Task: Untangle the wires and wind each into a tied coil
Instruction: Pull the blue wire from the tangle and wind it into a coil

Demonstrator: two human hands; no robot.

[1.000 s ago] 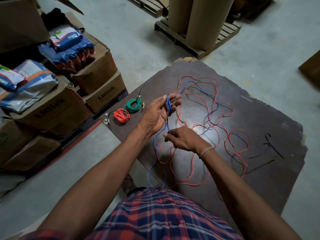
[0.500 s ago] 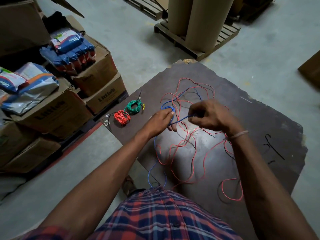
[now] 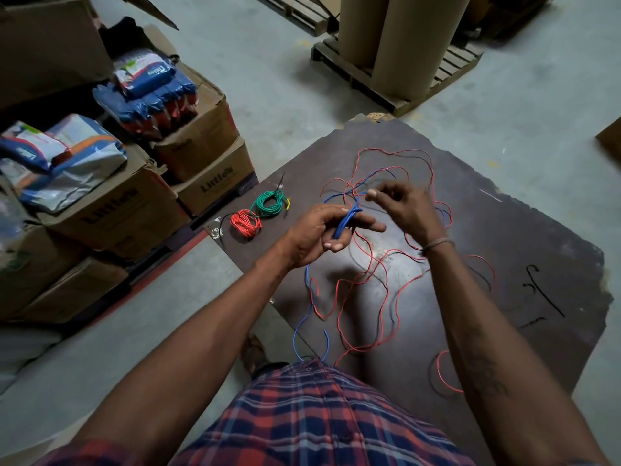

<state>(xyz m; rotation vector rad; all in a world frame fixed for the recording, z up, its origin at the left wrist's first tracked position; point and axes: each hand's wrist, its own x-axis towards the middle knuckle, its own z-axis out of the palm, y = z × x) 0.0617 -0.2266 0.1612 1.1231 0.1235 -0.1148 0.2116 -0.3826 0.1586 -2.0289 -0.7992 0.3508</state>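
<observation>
My left hand (image 3: 322, 235) grips several loops of blue wire (image 3: 347, 220) above the dark board (image 3: 524, 237). Just to its right and a little farther away, my right hand (image 3: 401, 206) pinches the blue strand near the loops. The blue wire's free end hangs off the near edge toward my shirt. A long red wire (image 3: 373, 287) sprawls loose over the board, crossed with a thin black wire (image 3: 386, 280). A tied red coil (image 3: 246, 223) and a tied green coil (image 3: 268, 203) lie at the board's left corner.
Cardboard boxes (image 3: 111, 210) with plastic packets stand to the left on the floor. A wooden pallet (image 3: 386, 82) bearing brown paper rolls is beyond the board. Short black wire pieces (image 3: 544, 294) lie at the board's right side. A foot shows below the near edge.
My right hand has swung from near my body up past the left hand, carrying the blue wire round it. More blue loops now sit in my left hand, and the tangle has shifted.
</observation>
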